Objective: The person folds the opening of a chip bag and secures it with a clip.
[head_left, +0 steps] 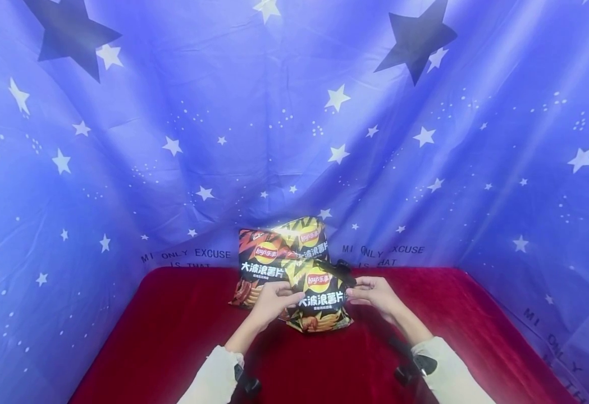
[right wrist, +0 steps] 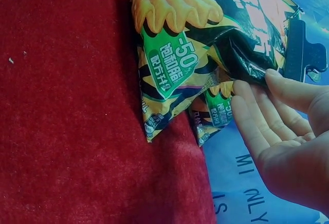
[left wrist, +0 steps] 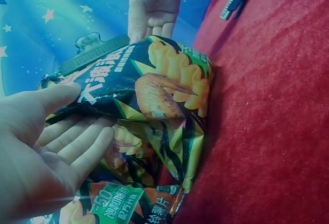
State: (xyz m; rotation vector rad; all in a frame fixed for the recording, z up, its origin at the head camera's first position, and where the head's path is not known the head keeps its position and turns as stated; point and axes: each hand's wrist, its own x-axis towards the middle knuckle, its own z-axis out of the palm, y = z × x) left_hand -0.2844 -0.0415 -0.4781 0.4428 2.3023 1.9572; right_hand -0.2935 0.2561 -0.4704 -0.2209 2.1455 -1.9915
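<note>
While both our forearms slant inward from the bottom of the head view, our left hand (head_left: 274, 303) and right hand (head_left: 377, 294) meet either side of a yellow-and-black chip bag (head_left: 320, 290), just right of centre in the lower half of the frame. Our left palm turns toward the bag, thumb across its front and the other fingers (left wrist: 88, 149) stretched behind, so the side is pinched between them. Our right hand mirrors this at the opposite side: the thumb lies on the bag's edge and the long fingers reach behind it, close together and only slightly bent. A black clip (right wrist: 302, 54) sits along the bag's top (we see it best in the right wrist view, at the upper right).

Behind the held bag, toward the upper left, stands a red-and-black chip bag (head_left: 265, 258); directly behind it is a second yellow bag (head_left: 310, 238). We cannot tell whether the held bag's bottom touches the red tabletop (head_left: 173, 336). Our pale sleeves (head_left: 213, 373) enter at the lower edge, and a blue star-printed cloth (head_left: 254, 112) fills the upper frame.
</note>
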